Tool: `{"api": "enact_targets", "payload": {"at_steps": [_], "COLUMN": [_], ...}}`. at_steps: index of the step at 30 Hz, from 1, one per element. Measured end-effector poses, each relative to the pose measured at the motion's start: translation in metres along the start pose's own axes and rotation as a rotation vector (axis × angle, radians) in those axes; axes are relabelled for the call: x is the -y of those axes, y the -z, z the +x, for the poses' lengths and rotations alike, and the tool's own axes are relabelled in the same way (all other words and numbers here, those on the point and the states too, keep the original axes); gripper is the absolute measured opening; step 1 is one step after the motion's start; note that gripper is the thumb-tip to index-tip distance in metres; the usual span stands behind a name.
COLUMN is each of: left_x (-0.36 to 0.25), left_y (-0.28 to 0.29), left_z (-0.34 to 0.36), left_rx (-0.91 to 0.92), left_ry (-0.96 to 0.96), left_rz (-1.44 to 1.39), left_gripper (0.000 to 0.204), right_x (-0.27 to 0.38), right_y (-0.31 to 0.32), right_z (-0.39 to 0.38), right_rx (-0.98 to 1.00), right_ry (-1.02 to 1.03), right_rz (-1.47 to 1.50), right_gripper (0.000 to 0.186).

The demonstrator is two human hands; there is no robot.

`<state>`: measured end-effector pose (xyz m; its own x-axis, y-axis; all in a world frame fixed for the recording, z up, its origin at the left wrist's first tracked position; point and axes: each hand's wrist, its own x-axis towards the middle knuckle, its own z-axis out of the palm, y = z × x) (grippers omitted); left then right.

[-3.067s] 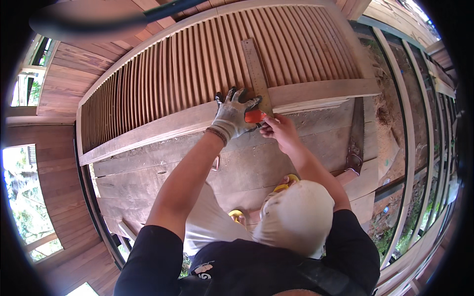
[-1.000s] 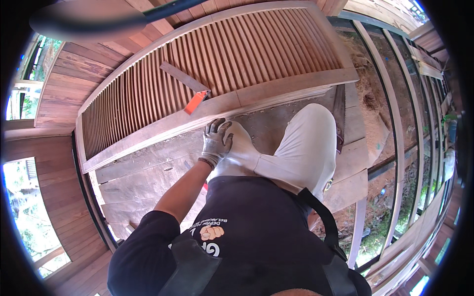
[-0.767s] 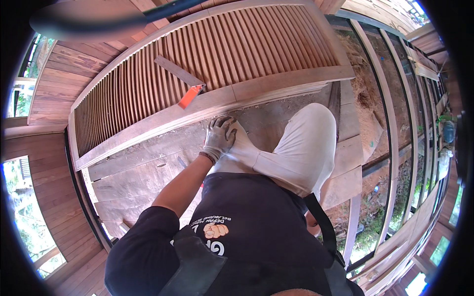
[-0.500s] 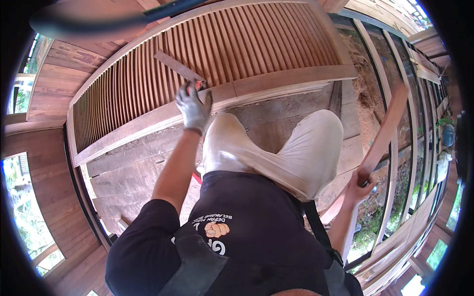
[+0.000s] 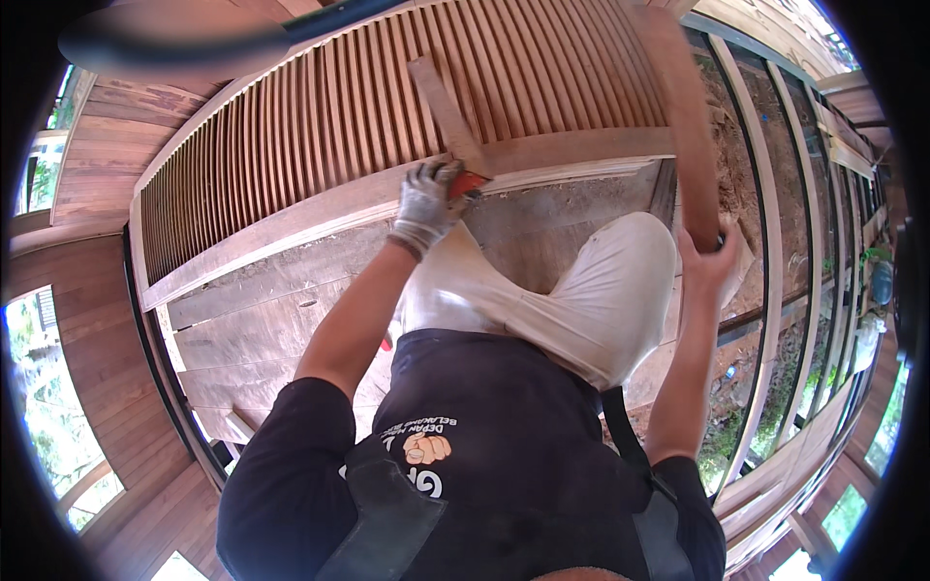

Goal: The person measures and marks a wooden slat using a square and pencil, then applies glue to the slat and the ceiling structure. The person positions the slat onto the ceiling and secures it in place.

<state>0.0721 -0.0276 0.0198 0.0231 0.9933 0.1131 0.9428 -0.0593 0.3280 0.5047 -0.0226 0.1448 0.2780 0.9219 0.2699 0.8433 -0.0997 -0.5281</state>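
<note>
My left hand [image 5: 426,208], in a pale glove, is closed round the red-edged handle end of a try square [image 5: 444,108]. The square's long blade lies slantwise above the slats of a large louvred wooden panel [image 5: 237,235], pointing away from me. At the right, my bare right hand [image 5: 708,258] grips the near end of a long wooden board [image 5: 684,121]. Raised and slightly blurred, the board extends away from me across the panel's right end.
Beneath the panel and my legs are worn wooden boards [image 5: 242,341]. To the right, an open framework of beams [image 5: 765,223] shows earth and plants below. A plank wall [image 5: 82,363] with bright openings stands at the left.
The try square has shifted right and toward me in my left hand, its blade now steeper. My right hand has raised the board and swung it forward and left over the panel's end.
</note>
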Motion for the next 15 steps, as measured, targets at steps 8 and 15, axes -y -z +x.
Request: {"api": "enact_targets", "payload": {"at_steps": [8, 15], "left_x": [-0.025, -0.02], "left_y": [-0.026, -0.021], "left_z": [0.016, 0.031], "left_rx": [0.007, 0.022], "left_ry": [-0.318, -0.357], "left_rz": [-0.065, -0.111], "left_gripper": [0.064, 0.063], "right_x": [0.03, 0.042], "right_y": [-0.089, -0.133], "right_z": [0.079, 0.089], "right_rx": [0.288, 0.36], "right_ry": [0.236, 0.283], "right_rz": [-0.163, -0.166], "right_gripper": [0.066, 0.072]}}
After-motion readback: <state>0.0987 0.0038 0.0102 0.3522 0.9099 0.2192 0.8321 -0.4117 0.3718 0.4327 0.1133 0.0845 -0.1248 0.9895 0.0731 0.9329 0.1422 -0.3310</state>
